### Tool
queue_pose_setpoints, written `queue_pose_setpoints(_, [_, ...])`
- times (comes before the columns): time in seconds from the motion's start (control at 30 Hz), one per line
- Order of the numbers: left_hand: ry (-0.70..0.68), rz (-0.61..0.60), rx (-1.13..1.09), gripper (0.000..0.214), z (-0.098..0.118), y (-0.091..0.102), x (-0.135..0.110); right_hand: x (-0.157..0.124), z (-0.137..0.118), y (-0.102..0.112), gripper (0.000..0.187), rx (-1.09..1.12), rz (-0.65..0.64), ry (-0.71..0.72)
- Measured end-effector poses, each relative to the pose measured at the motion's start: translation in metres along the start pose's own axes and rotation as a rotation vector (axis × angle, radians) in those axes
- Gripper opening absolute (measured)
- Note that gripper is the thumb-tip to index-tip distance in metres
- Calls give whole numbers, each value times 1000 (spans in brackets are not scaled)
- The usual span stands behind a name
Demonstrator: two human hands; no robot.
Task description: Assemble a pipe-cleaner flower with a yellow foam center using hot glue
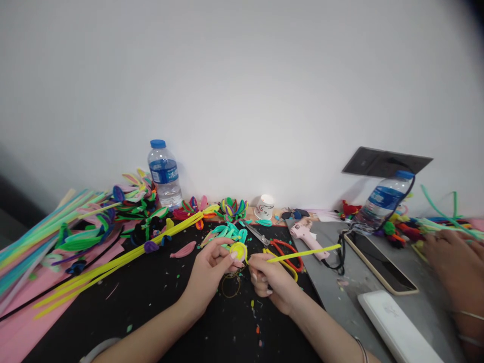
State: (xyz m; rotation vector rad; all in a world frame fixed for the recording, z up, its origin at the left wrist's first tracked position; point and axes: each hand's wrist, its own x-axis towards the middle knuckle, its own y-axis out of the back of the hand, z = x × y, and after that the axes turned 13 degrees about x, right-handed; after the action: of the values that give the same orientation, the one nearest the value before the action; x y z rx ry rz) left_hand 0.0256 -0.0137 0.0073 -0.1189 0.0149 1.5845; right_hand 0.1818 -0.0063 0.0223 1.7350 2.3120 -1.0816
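Two hands meet over the black bench (159,307): my left hand (209,269) pinches a small yellow coil (238,250) in its fingers, and my right hand (270,282) is clenched on the yellow pipe cleaner (306,253) feeding it. That stem's long axis runs rightward and slightly up from the coil, over red scissors (289,252), so my right hand is nearer its free end.

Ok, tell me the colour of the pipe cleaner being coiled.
Yellow pipe cleaner, clearest in the head view.
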Motion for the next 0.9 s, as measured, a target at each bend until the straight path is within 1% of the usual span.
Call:
queue_pose_setpoints(0.27, [-62, 49, -5, 33, -1, -4, -1, 0, 9, -5, 33, 60, 4, 52])
queue_pose_setpoints(0.43, [-109, 53, -3, 27, -1, -6, -3, 1, 12, -6, 36, 160, -35, 45])
queue_pose_setpoints(0.6, [-132, 60, 13, 23, -2, -7, -5, 1, 15, -7, 36, 256, -32, 14])
queue_pose_setpoints(0.8, [-215, 61, 90, 18, -5, -7, -7, 0, 14, -10, 36, 281, 0, 11])
queue_pose_setpoints(0.9, [-233, 49, 105, 18, -7, -7, -6, 1, 16, -10, 36, 284, 6, 11])
